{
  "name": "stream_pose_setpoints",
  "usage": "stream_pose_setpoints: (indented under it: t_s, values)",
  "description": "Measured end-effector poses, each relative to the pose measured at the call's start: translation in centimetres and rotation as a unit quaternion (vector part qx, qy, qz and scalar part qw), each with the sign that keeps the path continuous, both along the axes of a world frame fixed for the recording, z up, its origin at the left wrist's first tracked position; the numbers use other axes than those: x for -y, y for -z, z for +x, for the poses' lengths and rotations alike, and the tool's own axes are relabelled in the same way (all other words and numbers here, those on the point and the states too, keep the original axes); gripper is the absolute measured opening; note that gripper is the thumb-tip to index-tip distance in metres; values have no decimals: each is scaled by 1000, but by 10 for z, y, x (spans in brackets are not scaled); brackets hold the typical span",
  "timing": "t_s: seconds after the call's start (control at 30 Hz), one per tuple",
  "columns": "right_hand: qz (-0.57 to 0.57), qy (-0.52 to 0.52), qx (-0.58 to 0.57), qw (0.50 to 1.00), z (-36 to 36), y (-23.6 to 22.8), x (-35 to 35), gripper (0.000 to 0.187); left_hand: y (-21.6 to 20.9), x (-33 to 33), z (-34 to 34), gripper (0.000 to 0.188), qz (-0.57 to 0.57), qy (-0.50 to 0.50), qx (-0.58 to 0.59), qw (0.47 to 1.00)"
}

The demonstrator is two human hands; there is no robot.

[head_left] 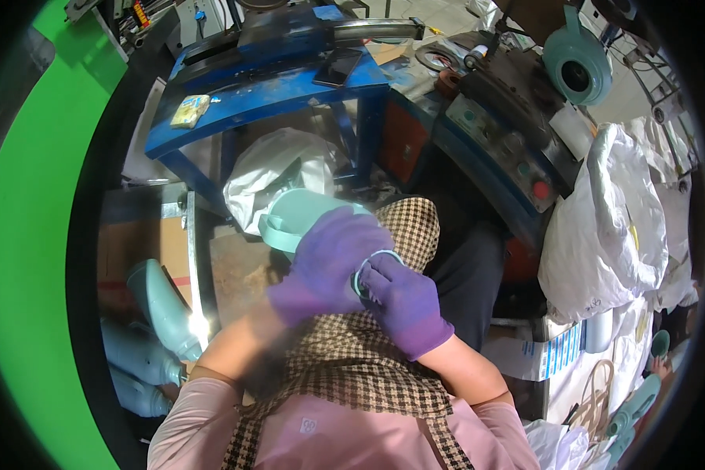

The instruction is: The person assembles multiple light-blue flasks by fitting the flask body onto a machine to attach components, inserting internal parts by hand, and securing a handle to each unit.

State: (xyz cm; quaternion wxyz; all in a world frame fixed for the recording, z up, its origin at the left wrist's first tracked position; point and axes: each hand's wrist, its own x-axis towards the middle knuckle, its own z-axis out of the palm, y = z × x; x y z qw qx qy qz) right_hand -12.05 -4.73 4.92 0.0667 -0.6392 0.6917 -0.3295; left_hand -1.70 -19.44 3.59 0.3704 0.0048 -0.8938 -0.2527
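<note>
A pale green, hollow plastic housing (301, 205) is held above my lap, its wide rounded end pointing away to the left. My left hand (337, 254), in a purple glove and smeared by motion, wraps over its middle. At the near end, my right hand (406, 301), also gloved in purple, grips the rim of a round opening with its fingers curled into it. The gloves hide much of the housing. Beneath it lies a brown checked apron (333, 345).
Ahead stands a blue metal bench (251, 117) with a phone (338, 68) on it. A machine control panel (509, 149) with a red button stands right of it. Similar green housings (160, 309) lie at left. White sacks (603, 235) stand at right.
</note>
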Motion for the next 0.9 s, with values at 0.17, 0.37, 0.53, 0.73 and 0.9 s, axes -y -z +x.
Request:
stream_pose_setpoints:
  t_s: [0.17,0.37,0.53,0.73,0.9]
  values:
    - [22,-61,62,996,-14,2,-20,22,-5,-8,-8,57,-72,18,94,993]
    - [-124,-18,301,945,-13,34,-55,37,-10,-10,-24,54,-188,55,77,978]
    - [-233,241,107,936,-51,37,-185,23,-44,-29,-22,34,-360,156,121,912]
    - [-207,607,89,762,-53,113,-325,41,53,-75,-4,36,-456,377,205,780]
    - [-111,655,-176,726,-57,120,-334,50,46,-100,-24,34,-305,350,276,841]
